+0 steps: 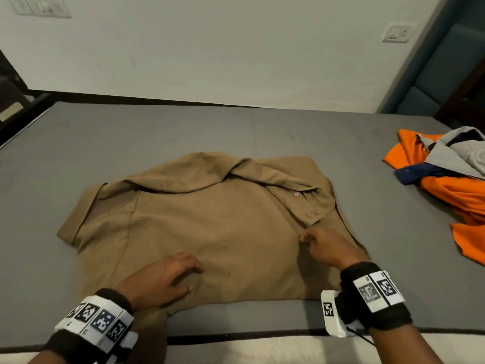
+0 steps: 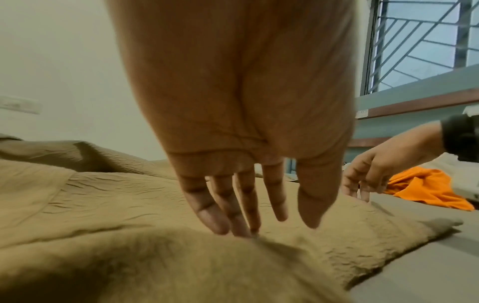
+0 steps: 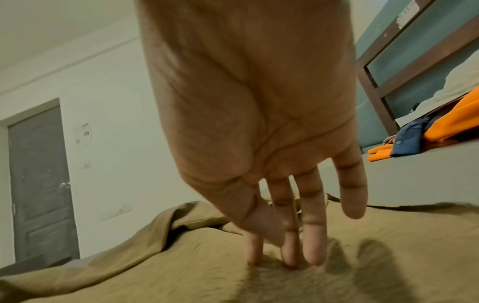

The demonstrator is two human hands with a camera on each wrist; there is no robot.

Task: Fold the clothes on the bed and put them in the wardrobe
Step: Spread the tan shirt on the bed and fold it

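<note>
The left hand [image 2: 243, 123] hung over the tan shirt [image 2: 108, 205], fingers [image 2: 207, 213] straight, their tips touching the cloth — the thumb clear of it. Right of the shirt, the right hand [image 2: 383, 164] reached down, fingers loosely bent near its edge. Beyond it lay an orange garment [image 2: 425, 188] — above that, a barred window [image 2: 425, 41].

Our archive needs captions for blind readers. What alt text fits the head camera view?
A tan shirt lies spread on a grey bed, with the left hand resting flat near its hem and the right hand touching its button strip. An orange garment lies bunched at the right edge.
</note>
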